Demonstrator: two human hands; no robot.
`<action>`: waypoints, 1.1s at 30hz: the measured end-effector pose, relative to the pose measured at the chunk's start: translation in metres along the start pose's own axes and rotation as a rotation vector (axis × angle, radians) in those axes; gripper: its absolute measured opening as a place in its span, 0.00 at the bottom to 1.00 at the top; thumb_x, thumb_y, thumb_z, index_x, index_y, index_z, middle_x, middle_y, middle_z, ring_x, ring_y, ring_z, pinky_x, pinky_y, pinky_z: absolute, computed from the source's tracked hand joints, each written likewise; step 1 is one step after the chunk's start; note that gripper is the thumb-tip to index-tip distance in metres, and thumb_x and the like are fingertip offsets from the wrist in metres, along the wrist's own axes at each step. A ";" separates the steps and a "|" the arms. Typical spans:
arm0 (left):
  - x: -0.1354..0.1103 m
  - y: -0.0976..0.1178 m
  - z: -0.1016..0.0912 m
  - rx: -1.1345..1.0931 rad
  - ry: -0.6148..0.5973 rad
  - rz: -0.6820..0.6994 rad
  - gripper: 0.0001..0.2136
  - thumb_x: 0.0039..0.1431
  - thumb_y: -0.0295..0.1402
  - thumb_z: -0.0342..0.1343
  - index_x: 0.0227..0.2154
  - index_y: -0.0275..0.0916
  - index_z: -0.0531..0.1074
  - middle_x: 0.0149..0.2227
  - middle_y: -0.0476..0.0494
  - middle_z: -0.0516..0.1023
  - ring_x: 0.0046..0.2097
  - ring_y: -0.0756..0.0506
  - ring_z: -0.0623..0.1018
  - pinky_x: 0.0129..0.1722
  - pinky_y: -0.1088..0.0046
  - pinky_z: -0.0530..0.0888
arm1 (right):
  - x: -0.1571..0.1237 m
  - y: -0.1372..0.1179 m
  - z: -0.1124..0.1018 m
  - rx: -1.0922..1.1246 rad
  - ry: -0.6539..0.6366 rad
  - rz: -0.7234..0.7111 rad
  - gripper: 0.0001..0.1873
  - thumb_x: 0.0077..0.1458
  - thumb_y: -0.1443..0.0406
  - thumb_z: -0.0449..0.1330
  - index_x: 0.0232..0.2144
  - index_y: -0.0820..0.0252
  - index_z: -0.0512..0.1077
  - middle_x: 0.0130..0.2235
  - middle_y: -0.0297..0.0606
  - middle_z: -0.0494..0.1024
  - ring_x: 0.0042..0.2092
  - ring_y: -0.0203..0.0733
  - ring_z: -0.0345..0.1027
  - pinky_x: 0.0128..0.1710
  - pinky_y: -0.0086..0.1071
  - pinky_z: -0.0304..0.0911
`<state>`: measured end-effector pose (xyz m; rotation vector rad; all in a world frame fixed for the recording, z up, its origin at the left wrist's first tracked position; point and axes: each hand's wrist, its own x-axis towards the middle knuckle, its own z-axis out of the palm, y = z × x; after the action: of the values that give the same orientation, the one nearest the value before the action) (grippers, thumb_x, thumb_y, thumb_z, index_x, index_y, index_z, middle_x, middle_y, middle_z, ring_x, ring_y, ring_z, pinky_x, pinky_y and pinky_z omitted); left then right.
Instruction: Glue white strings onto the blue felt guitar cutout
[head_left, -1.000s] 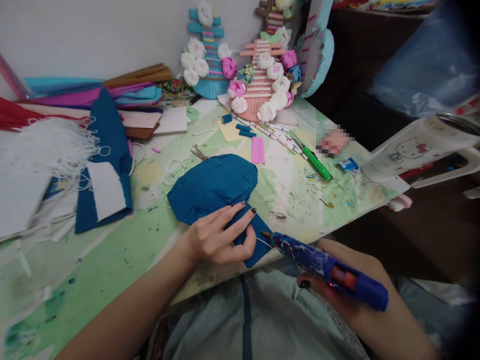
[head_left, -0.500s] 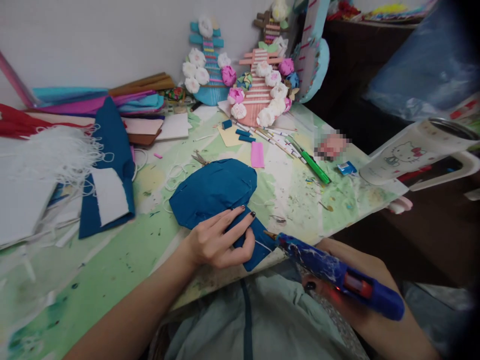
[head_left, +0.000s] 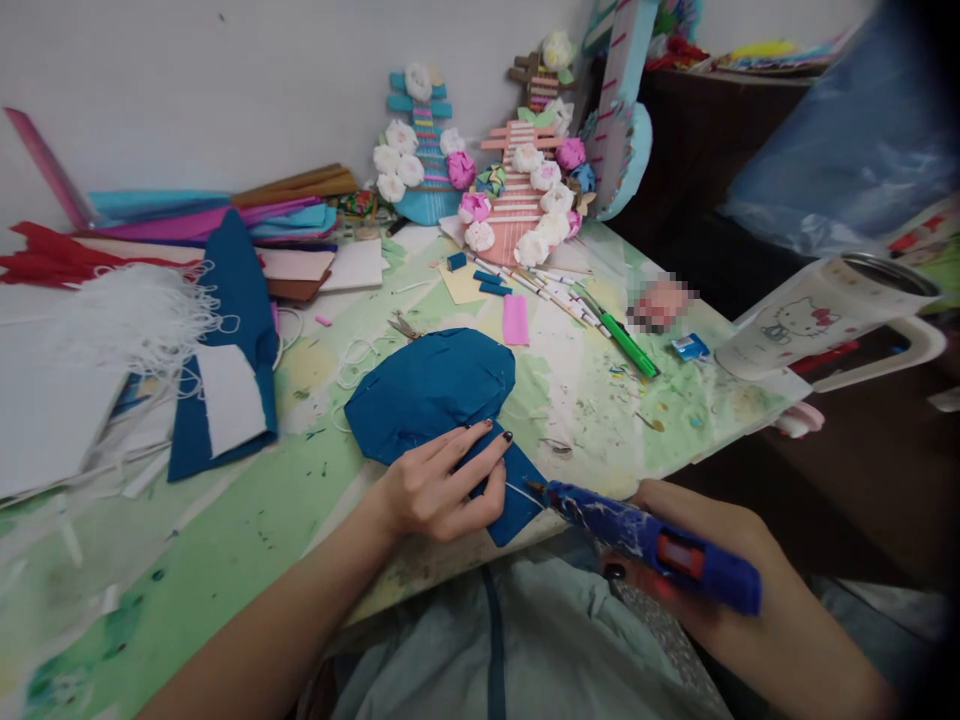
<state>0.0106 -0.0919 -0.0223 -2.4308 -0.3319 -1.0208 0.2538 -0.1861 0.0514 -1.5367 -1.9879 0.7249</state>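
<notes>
Gripping the glue gun (head_left: 615, 522), the right hand (head_left: 697, 510) curls closed. The left hand (head_left: 442, 490), fingers slightly spread, presses the blue shape (head_left: 435, 382).

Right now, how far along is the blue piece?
Looks done: the blue piece, wrapped at its rounded end. In hand: the left hand steadies its narrower end; the right hand holds a glue gun, nozzle by a white strand. Remaining, perhaps: decorating; the pink model bears flowers, the blue piece none.

Soft, dim light spreads over the table (head_left: 225, 560); a red glow tints the right hand (head_left: 697, 507) beneath the glue gun (head_left: 622, 523). The right edge blackens; one right-side patch is pixelated.
</notes>
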 end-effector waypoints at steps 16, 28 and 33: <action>0.002 0.000 -0.001 -0.080 0.024 -0.017 0.02 0.55 0.23 0.56 0.28 0.31 0.71 0.37 0.32 0.81 0.43 0.36 0.80 0.38 0.63 0.80 | 0.012 -0.005 0.001 -0.035 -0.096 -0.049 0.08 0.55 0.64 0.58 0.26 0.56 0.64 0.24 0.32 0.72 0.24 0.36 0.64 0.23 0.28 0.57; 0.002 -0.005 -0.007 -0.078 0.014 -0.005 0.06 0.60 0.23 0.50 0.31 0.29 0.71 0.39 0.29 0.80 0.46 0.35 0.78 0.38 0.62 0.80 | 0.003 0.035 -0.002 -0.099 0.260 0.039 0.08 0.53 0.61 0.59 0.32 0.54 0.62 0.26 0.33 0.73 0.25 0.39 0.67 0.24 0.29 0.60; 0.004 -0.008 -0.009 -0.061 0.032 -0.017 0.06 0.60 0.22 0.50 0.32 0.29 0.72 0.39 0.28 0.80 0.48 0.36 0.77 0.39 0.63 0.80 | 0.014 0.110 -0.009 -0.378 0.276 0.449 0.14 0.47 0.57 0.59 0.31 0.57 0.61 0.27 0.37 0.71 0.28 0.43 0.67 0.26 0.32 0.61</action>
<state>0.0049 -0.0901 -0.0109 -2.4670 -0.3153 -1.0915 0.3333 -0.1482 -0.0165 -2.2141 -1.6510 0.2764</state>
